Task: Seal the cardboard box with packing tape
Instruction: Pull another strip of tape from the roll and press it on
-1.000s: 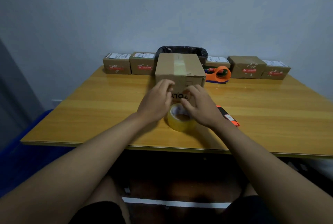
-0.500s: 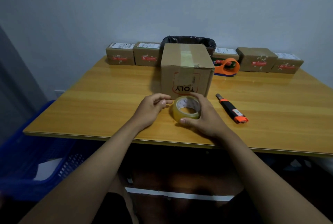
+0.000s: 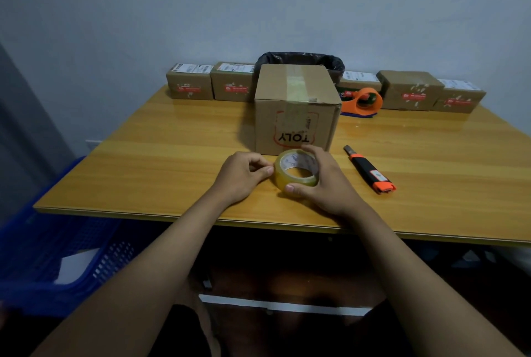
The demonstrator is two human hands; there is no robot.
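Observation:
A brown cardboard box (image 3: 296, 115) with upside-down "TOLY" print stands in the middle of the wooden table (image 3: 161, 155); a strip of tape runs over its closed top and down the front. Just in front of it a roll of clear yellowish packing tape (image 3: 296, 174) lies tilted on the table. My right hand (image 3: 324, 184) grips the roll from the right, thumb on its near edge. My left hand (image 3: 241, 175) touches the roll's left side, thumb and forefinger pinched at its rim.
A black-and-orange utility knife (image 3: 370, 170) lies right of the roll. An orange tape dispenser (image 3: 363, 101) sits behind the box. Several small cardboard parcels (image 3: 189, 85) line the far edge beside a black-lined bin (image 3: 301, 59). A blue crate (image 3: 57, 256) stands on the floor, left.
Both hands came back from the box front to the tape roll. My right hand closed around the roll and my left moved to its left rim. The camera view shifted slightly.

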